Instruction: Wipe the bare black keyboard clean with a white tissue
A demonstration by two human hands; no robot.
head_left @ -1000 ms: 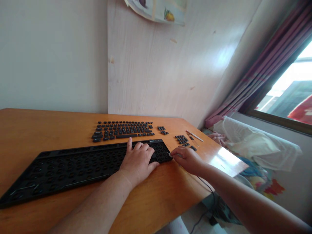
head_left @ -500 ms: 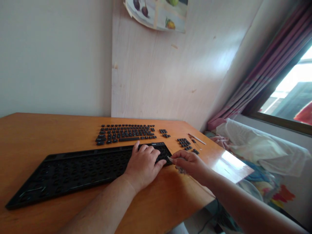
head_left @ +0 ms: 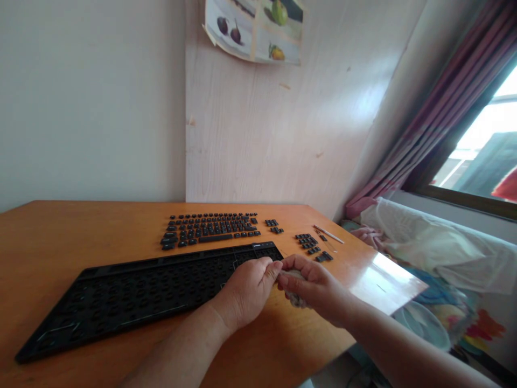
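- Head view: a crumpled, pale, cloth-like wad (head_left: 298, 299) is held in the right-hand grip (head_left: 317, 283), over the counter (head_left: 100, 229), by the right end of the black keyboard shell (head_left: 145, 291).
- The right-hand grip is closed on the wad; the left-hand grip (head_left: 248, 285) is set against its fingers, but whether cloth is pinched there cannot be told.
- The wad is judged light, soft and limp, best taken by a bunched fold.
- The shell is judged stiff and smooth-rimmed, best steadied by its long edges; its thin wires (head_left: 67, 327) could be snagged or bent.
- Loose keycaps (head_left: 214, 226) beyond it are judged hard, light and easily knocked out of line.
- Most of the wad, the left fingertips and part of the shell's near right side are hidden; small pieces (head_left: 323, 237) beside the white stick (head_left: 329, 234) are hard to make out.
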